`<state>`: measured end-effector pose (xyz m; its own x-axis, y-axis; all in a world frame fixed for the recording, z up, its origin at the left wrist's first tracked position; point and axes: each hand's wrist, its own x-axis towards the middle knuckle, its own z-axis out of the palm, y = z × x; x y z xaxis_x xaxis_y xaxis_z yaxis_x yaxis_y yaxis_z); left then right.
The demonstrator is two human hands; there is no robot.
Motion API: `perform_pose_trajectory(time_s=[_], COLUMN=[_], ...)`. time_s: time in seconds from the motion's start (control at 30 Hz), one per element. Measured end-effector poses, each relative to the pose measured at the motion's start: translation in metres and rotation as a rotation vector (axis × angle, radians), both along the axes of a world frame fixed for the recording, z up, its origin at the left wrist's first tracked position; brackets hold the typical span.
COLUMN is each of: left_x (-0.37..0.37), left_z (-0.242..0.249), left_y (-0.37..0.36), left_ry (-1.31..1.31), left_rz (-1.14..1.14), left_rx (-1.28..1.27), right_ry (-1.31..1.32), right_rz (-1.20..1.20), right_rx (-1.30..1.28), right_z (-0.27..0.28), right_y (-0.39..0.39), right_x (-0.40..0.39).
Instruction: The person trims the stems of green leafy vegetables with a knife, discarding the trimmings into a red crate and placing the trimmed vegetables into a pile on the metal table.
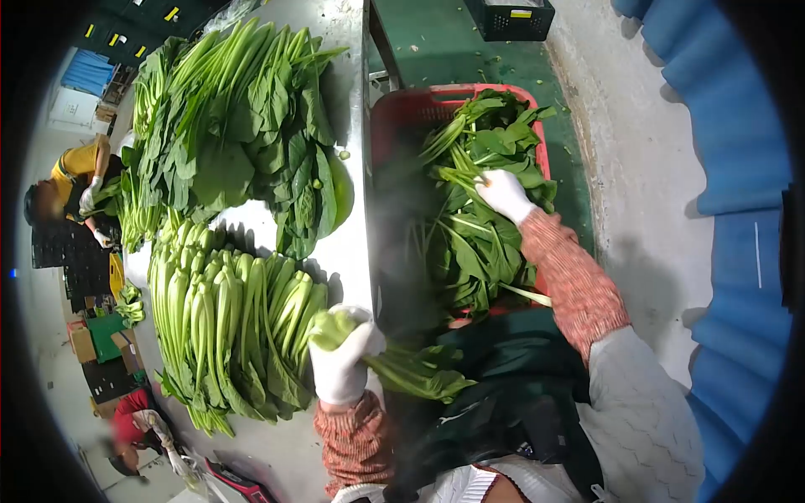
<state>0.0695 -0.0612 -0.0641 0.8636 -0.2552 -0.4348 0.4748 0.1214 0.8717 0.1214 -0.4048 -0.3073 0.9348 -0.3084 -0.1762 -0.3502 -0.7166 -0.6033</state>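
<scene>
My left hand [342,360], in a white glove, is closed around a bunch of leafy greens [419,373]. The pale stem end pokes out above the fist and the leaves trail to the right, past the table edge. Over the red basket [545,155], my right hand [505,196], also gloved in white, grips the stems of some leafy greens [457,173]. More loose greens [482,251] fill the basket beneath it. Close to my left hand, a row of bunched greens [226,310] lies on the metal table [348,251], stem ends toward the back.
A second large pile of greens [243,126] covers the table farther off. Two co-workers, one in a yellow top [74,163] and one in a red top [130,415], are on the left. A dark crate [513,21] sits on the green floor, and a blue curtain [738,168] hangs at right.
</scene>
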Motion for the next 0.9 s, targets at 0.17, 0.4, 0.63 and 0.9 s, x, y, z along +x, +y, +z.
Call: perform_pose_trajectory(time_s=[0.17,0.4,0.63,0.9], left_x=[0.006,0.01,-0.017,-0.039], left_z=[-0.047,-0.084,-0.05,-0.051], left_y=[-0.04,-0.066,-0.048,-0.057], left_ry=[0.12,0.039,-0.157,-0.491], left_rz=[-0.003,0.136,-0.084,-0.292], left_rx=[-0.016,-0.443,0.005,0.361], right_ry=[-0.356,-0.477,-0.167,-0.289], right_rz=[-0.208,0.159,0.037,0.287], right_rx=[0.567,0.342,0.747,-0.044], right_z=[0.101,0.166,0.168,0.203], right_y=[0.05,0.111,0.083,0.084], right_x=[-0.104,-0.191,-0.191,-0.131])
